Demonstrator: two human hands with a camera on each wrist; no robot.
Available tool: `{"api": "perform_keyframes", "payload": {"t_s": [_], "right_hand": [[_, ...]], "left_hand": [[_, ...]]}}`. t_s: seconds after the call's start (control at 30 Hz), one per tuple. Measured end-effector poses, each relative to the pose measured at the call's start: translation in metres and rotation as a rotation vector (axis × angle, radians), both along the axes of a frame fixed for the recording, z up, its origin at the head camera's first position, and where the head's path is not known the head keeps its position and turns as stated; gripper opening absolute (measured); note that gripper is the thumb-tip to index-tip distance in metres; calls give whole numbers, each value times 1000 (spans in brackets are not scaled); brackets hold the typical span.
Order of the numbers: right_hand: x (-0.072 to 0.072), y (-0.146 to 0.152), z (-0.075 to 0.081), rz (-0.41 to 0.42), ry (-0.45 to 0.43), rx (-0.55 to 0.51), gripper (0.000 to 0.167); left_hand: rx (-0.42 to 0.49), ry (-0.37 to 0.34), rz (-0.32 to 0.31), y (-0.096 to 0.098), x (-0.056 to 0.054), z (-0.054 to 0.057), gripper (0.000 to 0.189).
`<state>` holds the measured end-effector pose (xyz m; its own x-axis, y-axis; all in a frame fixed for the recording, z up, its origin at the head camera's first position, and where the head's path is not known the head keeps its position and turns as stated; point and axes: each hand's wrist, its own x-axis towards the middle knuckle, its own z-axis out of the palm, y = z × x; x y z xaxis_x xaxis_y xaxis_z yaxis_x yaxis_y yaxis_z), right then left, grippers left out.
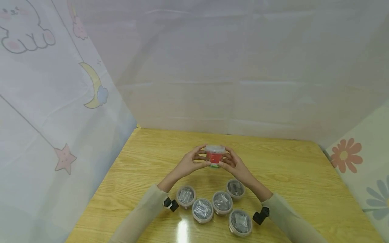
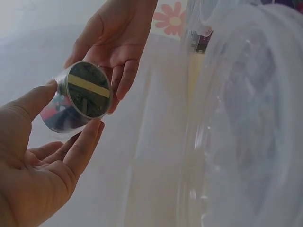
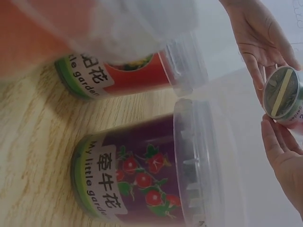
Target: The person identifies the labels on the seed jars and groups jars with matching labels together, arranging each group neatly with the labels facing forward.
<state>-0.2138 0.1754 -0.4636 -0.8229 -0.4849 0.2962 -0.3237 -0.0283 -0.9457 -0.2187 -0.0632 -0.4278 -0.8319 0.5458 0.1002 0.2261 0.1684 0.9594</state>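
Note:
Above the table, a small clear-lidded planting cup (image 1: 214, 156) with a red label and green base stands upright between both hands. My left hand (image 1: 192, 163) grips its left side, thumb toward me and fingers behind. On the opposite side, my right hand (image 1: 235, 164) holds it the same way. From below, the left wrist view shows the cup's round base (image 2: 90, 90), dark with a pale yellow strip across it. The right wrist view also has this cup (image 3: 283, 94) between the hands at its right edge.
Several similar lidded cups stand on the wooden table (image 1: 146, 148) nearer me, including one at front right (image 1: 240, 221) and one at left (image 1: 186, 195). Silvery packets show through their lids. A purple-labelled cup (image 3: 142, 175) reads "My little garden". Printed cloth (image 1: 194, 84) walls the table.

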Motion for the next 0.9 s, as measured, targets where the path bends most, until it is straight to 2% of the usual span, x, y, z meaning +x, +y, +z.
{"api": "perform_keyframes", "payload": {"t_s": [0.1,0.3,0.4,0.6,0.77,0.9], "right_hand": [[0,-1,0,-48,-4,17,63],[1,-5,2,-116,-4,63,64],[2,-7,2,-135,-3,70,65],[3,-10,2,-172,2,94,66],[4,-11,1,-190,11,114,67],[5,-11,2,-201,30,117,67]], "left_hand": [[-5,25,17,2,4,5,71],[-28,41,62,6,-4,-14,78],[-30,55,73,7,-4,-17,80],[-48,95,93,9,-4,-18,84],[-63,101,109,12,-4,-19,83],[-71,109,112,14,0,-12,81]]}}
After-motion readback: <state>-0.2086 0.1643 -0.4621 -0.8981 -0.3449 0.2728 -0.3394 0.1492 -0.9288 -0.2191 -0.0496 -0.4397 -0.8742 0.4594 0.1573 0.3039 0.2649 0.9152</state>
